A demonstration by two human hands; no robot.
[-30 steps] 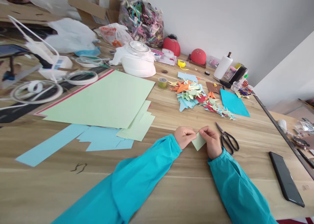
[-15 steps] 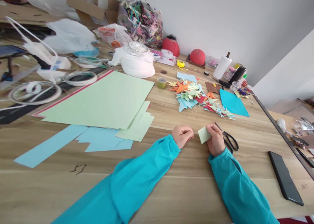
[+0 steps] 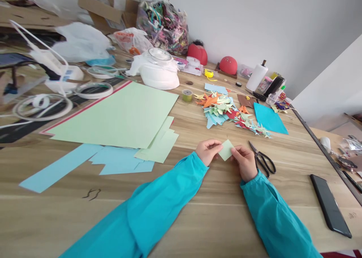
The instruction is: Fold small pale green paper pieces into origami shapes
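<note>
A small pale green square of paper (image 3: 226,150) is held up between both hands, turned so a corner points down. My left hand (image 3: 208,151) pinches its left corner between thumb and fingers. On the opposite corner, my right hand (image 3: 244,161) grips it the same way. Black-handled scissors (image 3: 262,161) lie on the table just right of my right hand, blades slightly apart. Beyond the hands is a heap of folded paper shapes (image 3: 219,107) in orange, green, blue and red.
Large green sheets (image 3: 118,116) lie to the left, with blue paper pieces (image 3: 121,160) partly under them. A black phone (image 3: 330,205) rests at the right. Farther back are a thread spool (image 3: 187,95), a teal cloth-like square (image 3: 270,118) and a yellow tape measure (image 3: 208,74).
My left hand has closed on the paper's left corner. The square has shifted slightly left and turned corner-down, and the scissors show more fully.
</note>
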